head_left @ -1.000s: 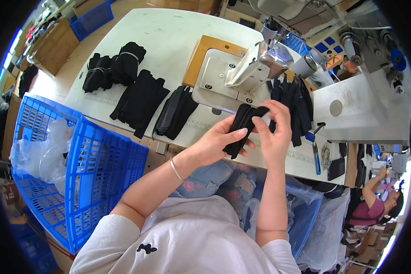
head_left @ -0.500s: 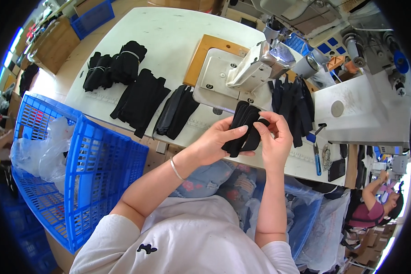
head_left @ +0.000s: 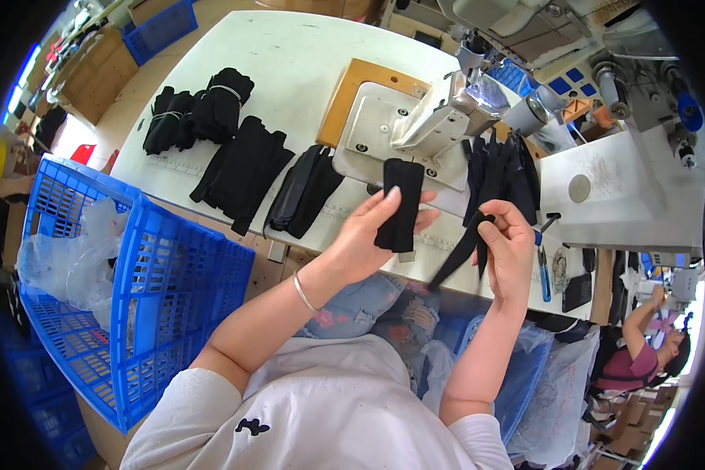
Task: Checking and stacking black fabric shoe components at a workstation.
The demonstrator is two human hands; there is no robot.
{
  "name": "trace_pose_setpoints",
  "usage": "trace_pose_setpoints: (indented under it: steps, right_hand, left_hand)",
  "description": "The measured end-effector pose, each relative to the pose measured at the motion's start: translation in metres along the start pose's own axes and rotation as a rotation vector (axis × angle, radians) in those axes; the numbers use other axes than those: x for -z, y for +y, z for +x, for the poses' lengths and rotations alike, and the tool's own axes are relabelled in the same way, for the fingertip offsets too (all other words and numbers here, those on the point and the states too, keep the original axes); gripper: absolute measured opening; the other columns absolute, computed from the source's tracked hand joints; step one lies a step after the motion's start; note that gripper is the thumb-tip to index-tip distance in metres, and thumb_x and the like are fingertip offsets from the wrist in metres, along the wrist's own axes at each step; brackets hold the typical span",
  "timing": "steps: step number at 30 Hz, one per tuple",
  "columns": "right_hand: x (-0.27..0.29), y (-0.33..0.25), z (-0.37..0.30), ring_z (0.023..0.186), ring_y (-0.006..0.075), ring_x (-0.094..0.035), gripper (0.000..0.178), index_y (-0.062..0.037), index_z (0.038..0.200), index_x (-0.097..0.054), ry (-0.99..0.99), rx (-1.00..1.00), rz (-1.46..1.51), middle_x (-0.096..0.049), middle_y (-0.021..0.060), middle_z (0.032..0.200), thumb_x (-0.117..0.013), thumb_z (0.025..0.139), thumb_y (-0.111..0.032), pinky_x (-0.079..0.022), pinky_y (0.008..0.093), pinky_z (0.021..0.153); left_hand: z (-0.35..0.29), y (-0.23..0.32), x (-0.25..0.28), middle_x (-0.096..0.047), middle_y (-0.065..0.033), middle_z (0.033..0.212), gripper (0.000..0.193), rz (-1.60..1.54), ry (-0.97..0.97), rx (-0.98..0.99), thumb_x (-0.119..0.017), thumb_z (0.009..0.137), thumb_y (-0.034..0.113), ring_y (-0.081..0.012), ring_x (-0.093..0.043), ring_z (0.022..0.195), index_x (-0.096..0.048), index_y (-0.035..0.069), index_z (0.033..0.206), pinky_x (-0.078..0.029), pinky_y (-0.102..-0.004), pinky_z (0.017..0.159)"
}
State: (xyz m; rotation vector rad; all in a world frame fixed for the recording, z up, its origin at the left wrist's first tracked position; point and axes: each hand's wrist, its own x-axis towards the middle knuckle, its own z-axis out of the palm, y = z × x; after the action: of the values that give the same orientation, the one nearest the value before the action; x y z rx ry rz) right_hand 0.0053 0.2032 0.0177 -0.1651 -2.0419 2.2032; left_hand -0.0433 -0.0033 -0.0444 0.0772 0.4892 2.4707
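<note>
A stack of black fabric strips (head_left: 400, 204) is upright in my left hand (head_left: 358, 241), gripped with the thumb across its front and the fingers behind. To its right, my right hand (head_left: 511, 249) pinches a black fabric strip (head_left: 456, 257); its two ends hang below the fingers, apart from the stack. Whether it is one folded strip or two, I cannot tell. Just beyond the stack stands the white sewing machine (head_left: 431, 137) with its metal plate. More black strips (head_left: 509, 176) lie to the right of the machine, behind my right hand.
Loose black strip piles (head_left: 243, 174) and tied black bundles (head_left: 221, 106) lie on the white table (head_left: 290, 55). A blue crate (head_left: 182, 266) with clear plastic stands at the left. Blue-handled snips (head_left: 544, 274) and a dark phone (head_left: 577, 291) lie on the right. Another person (head_left: 642, 356) works further right.
My right hand has moved right and down, drawing a black strip away from the stack. My left hand now holds the stack alone, turned more upright.
</note>
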Motion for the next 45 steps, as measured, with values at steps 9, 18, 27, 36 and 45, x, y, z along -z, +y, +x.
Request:
trace_pose_setpoints:
  steps: [9, 18, 27, 36, 45]
  right_hand:
    - [-0.023, 0.035, 0.013, 0.066, 0.0099, -0.05, 0.016, -0.0014, 0.094, -0.073, 0.184, 0.227, -0.809, -0.051, 0.0029, 0.074, -0.072, 0.077, -0.004, -0.041, 0.0257, 0.062]
    - [-0.019, 0.038, 0.014, 0.064, 0.0065, -0.051, 0.015, -0.0005, 0.094, -0.071, 0.098, -0.044, -0.494, -0.06, -0.0008, 0.074, -0.073, 0.08, -0.006, -0.04, 0.0227, 0.059]
    - [-0.046, 0.027, 0.013, 0.096, 0.0211, -0.064, 0.033, -0.0054, 0.117, -0.065, 0.108, 0.477, -0.578, -0.067, 0.0088, 0.104, -0.068, 0.084, -0.002, -0.05, 0.0335, 0.081]
    - [-0.057, 0.034, 0.006, 0.079, 0.02, -0.066, 0.031, -0.0044, 0.109, -0.069, 0.251, 0.534, -0.683, -0.069, 0.0098, 0.091, -0.076, 0.078, -0.002, -0.051, 0.031, 0.073]
    - [-0.059, 0.039, 0.004, 0.076, 0.0153, -0.066, 0.015, -0.0004, 0.097, -0.07, 0.358, 0.476, -0.555, -0.07, 0.0075, 0.085, -0.073, 0.082, 0.0, -0.051, 0.0271, 0.072]
  left_hand:
    - [0.0, -0.001, -0.003, -0.055, -0.0177, 0.133, 0.034, 0.086, 0.014, -0.013, -0.05, 0.102, 0.02, -0.0293, -0.063, 0.112, -0.052, -0.002, 0.129, -0.055, -0.0426, 0.095]
    - [0.0, -0.001, -0.004, -0.056, -0.0187, 0.131, 0.034, 0.101, 0.06, -0.007, -0.049, 0.102, 0.019, -0.0298, -0.063, 0.111, -0.052, -0.003, 0.128, -0.056, -0.0447, 0.094]
    - [0.0, -0.004, -0.004, -0.062, -0.0138, 0.123, 0.033, 0.161, -0.003, 0.001, -0.056, 0.099, 0.016, -0.0296, -0.063, 0.112, -0.055, 0.0, 0.127, -0.056, -0.0461, 0.094]
    - [0.003, -0.011, 0.0, -0.065, -0.0122, 0.117, 0.025, 0.156, -0.015, -0.029, -0.058, 0.098, 0.012, -0.0242, -0.065, 0.109, -0.06, 0.001, 0.12, -0.056, -0.0455, 0.095]
    - [0.002, -0.011, -0.001, -0.064, -0.01, 0.117, 0.023, 0.12, -0.004, -0.063, -0.058, 0.098, 0.011, -0.022, -0.065, 0.107, -0.059, 0.002, 0.119, -0.057, -0.0415, 0.092]
